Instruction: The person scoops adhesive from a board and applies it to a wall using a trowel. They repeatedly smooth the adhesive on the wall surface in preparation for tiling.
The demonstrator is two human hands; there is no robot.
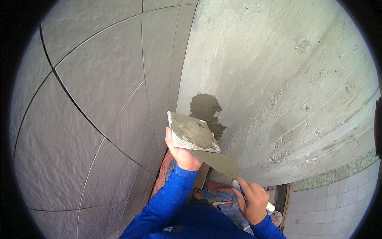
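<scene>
My left hand (184,158) holds up a small tile (178,140) from beneath, its ribbed back facing up. Grey mortar (191,129) is heaped over most of that back, leaving ribs bare along the near edge. My right hand (253,200) is wrapped round the handle of a trowel (220,162). The trowel's blade is smeared with mortar, and its tip lies at the tile's near edge; whether it touches cannot be seen. Just beyond the tile, a dark patch of wet mortar (203,106) sticks to the bare wall, partly hidden by the tile.
Large grey tiles (95,79) cover the wall on my left, right beside my left arm. Ahead and to the right stands a rough cement wall (274,79). Small pale tiles (330,203) lie at the lower right. Below, a red-and-white stick-like thing (222,203) rests on blue sheeting.
</scene>
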